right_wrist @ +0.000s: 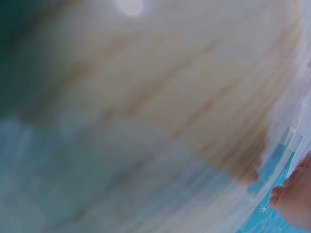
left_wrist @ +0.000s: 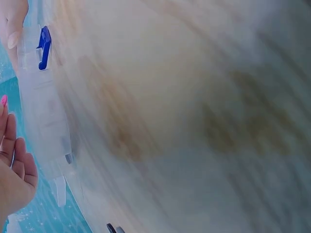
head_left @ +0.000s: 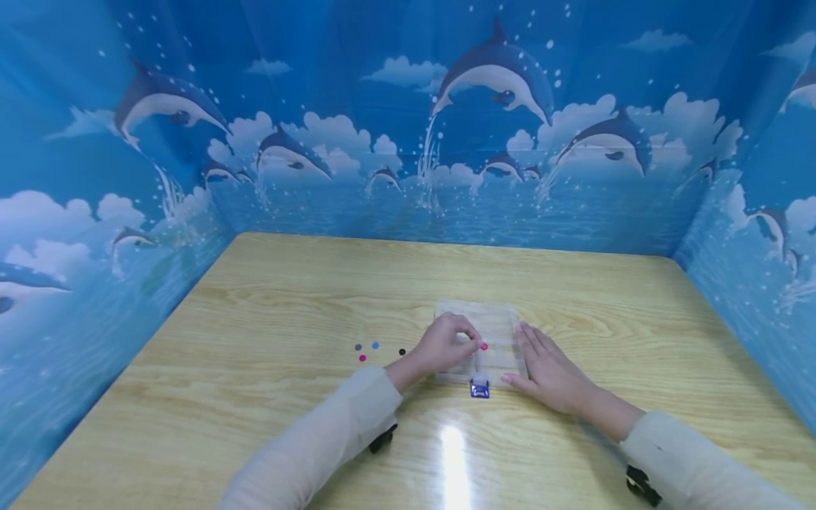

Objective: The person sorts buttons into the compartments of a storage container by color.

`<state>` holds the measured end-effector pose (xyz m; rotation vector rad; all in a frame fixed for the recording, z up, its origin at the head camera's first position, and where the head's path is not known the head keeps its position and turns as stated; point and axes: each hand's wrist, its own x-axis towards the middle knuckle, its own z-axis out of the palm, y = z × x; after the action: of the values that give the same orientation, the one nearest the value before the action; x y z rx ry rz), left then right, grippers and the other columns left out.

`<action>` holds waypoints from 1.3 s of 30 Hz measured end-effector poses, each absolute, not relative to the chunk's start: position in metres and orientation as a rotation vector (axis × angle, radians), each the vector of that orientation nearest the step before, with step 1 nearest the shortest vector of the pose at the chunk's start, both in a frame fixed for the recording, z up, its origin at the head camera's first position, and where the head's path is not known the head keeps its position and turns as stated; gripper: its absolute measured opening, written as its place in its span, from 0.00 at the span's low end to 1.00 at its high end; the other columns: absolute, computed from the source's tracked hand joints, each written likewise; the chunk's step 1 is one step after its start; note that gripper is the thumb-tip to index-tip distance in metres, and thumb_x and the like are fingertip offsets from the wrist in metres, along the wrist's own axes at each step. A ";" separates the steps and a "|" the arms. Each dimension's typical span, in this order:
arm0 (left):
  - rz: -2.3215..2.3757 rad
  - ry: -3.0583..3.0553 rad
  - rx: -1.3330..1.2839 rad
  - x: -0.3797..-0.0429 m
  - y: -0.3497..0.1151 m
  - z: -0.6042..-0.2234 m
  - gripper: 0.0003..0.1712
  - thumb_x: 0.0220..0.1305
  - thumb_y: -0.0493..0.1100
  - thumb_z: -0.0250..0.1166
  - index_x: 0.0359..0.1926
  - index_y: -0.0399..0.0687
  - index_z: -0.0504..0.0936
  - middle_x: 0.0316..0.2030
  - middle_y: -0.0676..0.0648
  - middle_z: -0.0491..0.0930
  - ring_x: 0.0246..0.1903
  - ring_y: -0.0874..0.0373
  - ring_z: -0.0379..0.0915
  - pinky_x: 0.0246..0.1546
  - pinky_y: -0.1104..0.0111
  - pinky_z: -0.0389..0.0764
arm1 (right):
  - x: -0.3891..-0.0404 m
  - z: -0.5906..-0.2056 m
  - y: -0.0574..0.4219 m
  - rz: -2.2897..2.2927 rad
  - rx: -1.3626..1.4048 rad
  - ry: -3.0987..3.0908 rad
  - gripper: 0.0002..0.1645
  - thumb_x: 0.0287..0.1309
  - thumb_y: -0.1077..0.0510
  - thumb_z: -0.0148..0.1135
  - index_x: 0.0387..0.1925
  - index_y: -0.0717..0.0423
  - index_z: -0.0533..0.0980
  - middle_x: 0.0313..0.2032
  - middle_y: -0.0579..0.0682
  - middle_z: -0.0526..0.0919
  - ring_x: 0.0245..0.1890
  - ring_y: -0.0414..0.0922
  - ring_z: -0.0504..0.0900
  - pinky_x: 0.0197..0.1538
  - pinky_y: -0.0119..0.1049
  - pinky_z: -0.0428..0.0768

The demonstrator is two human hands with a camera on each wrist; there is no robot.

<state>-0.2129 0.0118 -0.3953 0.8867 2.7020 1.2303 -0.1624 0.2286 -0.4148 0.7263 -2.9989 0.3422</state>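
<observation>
Clear box [head_left: 500,322], with the work only partly done

A dolphin-printed curtain [head_left: 357,42] surrounds the wood-grained surface [head_left: 287,283]. The clear box sits near the middle of that surface; whether a lid is raised cannot be told. Along the box's right side lies the right hand [head_left: 551,372], fingers straight and touching it, thumb spread near the front corner, its grip clamped on nothing. The left hand [head_left: 449,346] reaches over the box, its grip pinched together on a pink disc [head_left: 484,346]. At the front edge, a blue latch [head_left: 480,389] juts out and looks unfastened.

The pink disc is not yet released. Left over, it seems, are four loose pieces on the surface, left of the box and apart from one another: a blue disc [head_left: 375,346], a grey disc [head_left: 358,347], a second pink disc [head_left: 363,358] and a black disc [head_left: 402,352]. Whether others already lie inside cannot be made out.
</observation>
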 end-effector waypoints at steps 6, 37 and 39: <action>1.174 2.737 0.911 -0.214 0.016 -0.397 0.04 0.57 0.38 0.63 0.30 0.46 0.85 0.32 0.50 0.84 0.39 0.59 0.73 0.49 0.70 0.70 | -0.163 -0.416 0.229 0.343 0.723 -3.001 0.49 0.62 0.39 0.49 0.65 0.76 0.50 0.67 0.72 0.50 0.68 0.65 0.52 0.68 0.56 0.53; 0.903 2.903 0.983 -0.212 0.024 -0.397 0.04 0.54 0.45 0.68 0.30 0.52 0.86 0.33 0.57 0.84 0.41 0.64 0.70 0.49 0.74 0.68 | -0.164 -0.417 0.229 0.334 0.734 -3.004 0.49 0.62 0.39 0.49 0.65 0.76 0.50 0.67 0.72 0.50 0.68 0.65 0.52 0.68 0.57 0.53; 0.925 2.898 0.999 -0.213 0.022 -0.398 0.04 0.54 0.45 0.68 0.31 0.51 0.86 0.33 0.56 0.84 0.41 0.63 0.71 0.49 0.74 0.69 | -0.164 -0.417 0.229 0.338 0.735 -3.000 0.49 0.62 0.39 0.49 0.65 0.76 0.50 0.67 0.72 0.50 0.67 0.65 0.52 0.68 0.56 0.53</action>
<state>-0.2126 0.0216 -0.3982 0.9990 2.8979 0.9253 -0.1636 0.2290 -0.4166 0.7349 -3.0002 0.3381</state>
